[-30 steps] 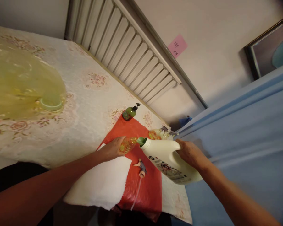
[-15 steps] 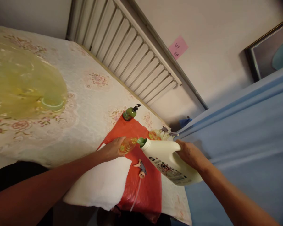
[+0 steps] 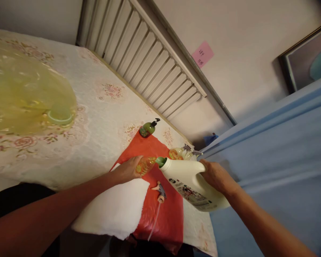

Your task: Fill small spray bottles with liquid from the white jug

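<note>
My left hand (image 3: 128, 168) is wrapped round a small clear bottle (image 3: 145, 165) with yellowish contents, held over a red sheet (image 3: 163, 210). My right hand (image 3: 216, 175) grips the handle of a large cream jug (image 3: 192, 184) with a green spout. The jug is tipped, its spout touching the small bottle's mouth. A detached spray-trigger head (image 3: 160, 191) with its tube lies on the red sheet just below the bottle.
A white towel (image 3: 115, 208) lies at the table's near edge. A green pump bottle (image 3: 148, 127) stands behind the red sheet, and another spray bottle (image 3: 183, 152) lies at the right. A large yellow-green plastic container (image 3: 24, 98) fills the left. A blue cloth (image 3: 270, 160) hangs right.
Almost nothing moved; the jug's body has tipped up very slightly, and both hands keep their grips.
</note>
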A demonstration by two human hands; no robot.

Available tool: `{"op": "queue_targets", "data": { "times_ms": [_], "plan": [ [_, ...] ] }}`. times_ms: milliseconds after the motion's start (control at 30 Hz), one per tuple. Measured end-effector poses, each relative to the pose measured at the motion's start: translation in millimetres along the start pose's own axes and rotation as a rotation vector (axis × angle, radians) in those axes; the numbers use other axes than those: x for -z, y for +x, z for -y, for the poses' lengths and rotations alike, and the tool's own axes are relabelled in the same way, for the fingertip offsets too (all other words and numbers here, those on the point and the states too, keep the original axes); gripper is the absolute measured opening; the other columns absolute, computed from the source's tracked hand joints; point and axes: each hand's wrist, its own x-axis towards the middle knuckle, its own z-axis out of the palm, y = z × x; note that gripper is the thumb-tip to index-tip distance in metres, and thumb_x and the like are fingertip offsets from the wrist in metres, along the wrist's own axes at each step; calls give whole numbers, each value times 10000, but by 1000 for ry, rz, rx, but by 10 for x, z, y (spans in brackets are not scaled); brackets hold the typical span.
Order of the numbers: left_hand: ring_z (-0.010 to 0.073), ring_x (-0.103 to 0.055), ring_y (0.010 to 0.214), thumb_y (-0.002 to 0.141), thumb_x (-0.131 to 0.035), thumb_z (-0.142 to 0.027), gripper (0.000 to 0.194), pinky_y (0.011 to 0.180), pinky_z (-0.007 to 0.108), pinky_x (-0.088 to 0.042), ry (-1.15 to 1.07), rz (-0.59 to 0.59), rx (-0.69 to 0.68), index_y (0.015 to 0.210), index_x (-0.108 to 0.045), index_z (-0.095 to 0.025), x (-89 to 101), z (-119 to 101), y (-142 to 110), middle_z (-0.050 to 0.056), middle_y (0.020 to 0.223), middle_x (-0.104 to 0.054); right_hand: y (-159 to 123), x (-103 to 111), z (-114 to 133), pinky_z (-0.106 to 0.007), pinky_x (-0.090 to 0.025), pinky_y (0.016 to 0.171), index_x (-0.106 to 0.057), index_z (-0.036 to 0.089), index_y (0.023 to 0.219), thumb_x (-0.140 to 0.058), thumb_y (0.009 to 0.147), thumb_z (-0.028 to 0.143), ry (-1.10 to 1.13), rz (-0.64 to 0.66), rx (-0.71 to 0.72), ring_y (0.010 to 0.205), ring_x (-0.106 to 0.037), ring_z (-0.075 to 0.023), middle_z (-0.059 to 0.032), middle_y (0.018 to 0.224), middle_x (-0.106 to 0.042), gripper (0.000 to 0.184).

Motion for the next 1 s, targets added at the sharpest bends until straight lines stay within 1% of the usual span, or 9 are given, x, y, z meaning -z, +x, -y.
{"op": "queue_targets", "data": {
  "times_ms": [133, 300, 433, 600, 733, 800, 900, 1000],
  "plan": [
    [315, -599, 1139, 674, -716, -318, 619, 899, 383, -486, -6, -2, -4, 1256, -517, -254, -11, 13, 8, 92, 1220, -636, -5, -5, -2, -237, -327, 604, -595, 209, 894, -479, 834, 159, 4, -11, 13, 676, -624, -150, -40, 759, -692, 140],
    [306, -589, 1145, 692, -714, -312, 634, 910, 374, -479, 3, 9, -14, 1281, -495, -229, -14, 31, 6, 99, 1222, -626, -8, 1, 4, -235, -314, 582, -590, 209, 875, -475, 814, 142, 12, -7, 11, 657, -619, -141, -37, 752, -690, 147],
    [294, -599, 1129, 701, -709, -301, 626, 901, 355, -480, 2, 1, -28, 1287, -495, -246, -14, 38, 4, 81, 1230, -630, 1, -1, 6, -243, -318, 591, -596, 210, 883, -474, 824, 166, -5, -5, -1, 674, -625, -154, -40, 760, -692, 142],
    [305, -590, 1151, 707, -717, -356, 649, 913, 366, -480, 13, -10, -36, 1304, -490, -244, -29, 63, 5, 90, 1246, -624, -5, -1, 7, -242, -325, 597, -599, 210, 885, -466, 832, 170, 0, 4, -15, 664, -625, -151, -38, 746, -687, 150],
    [300, -603, 1124, 699, -722, -354, 625, 905, 365, -484, 10, -8, -34, 1279, -506, -266, -52, 91, 17, 73, 1207, -639, -14, -3, -2, -238, -316, 586, -592, 212, 878, -483, 814, 157, 2, -3, 1, 662, -622, -147, -37, 747, -687, 138],
    [297, -602, 1124, 703, -721, -355, 620, 908, 361, -484, 16, -9, -38, 1276, -508, -255, -64, 104, 25, 81, 1195, -640, -14, -7, -6, -236, -315, 585, -589, 212, 875, -490, 809, 151, 4, -9, 1, 664, -623, -146, -36, 743, -686, 134],
    [303, -589, 1149, 702, -721, -361, 650, 920, 369, -483, 35, -14, -41, 1296, -493, -230, -78, 122, 34, 105, 1213, -629, -10, -9, -6, -232, -316, 578, -583, 214, 864, -489, 814, 158, 23, -3, 0, 654, -618, -142, -34, 740, -685, 121],
    [304, -592, 1152, 697, -719, -352, 658, 924, 376, -483, 35, -18, -49, 1302, -486, -242, -85, 142, 40, 100, 1228, -629, -11, -5, 4, -230, -318, 576, -581, 212, 855, -485, 814, 154, 26, 3, -2, 643, -612, -139, -34, 736, -684, 120]
  ]
}}
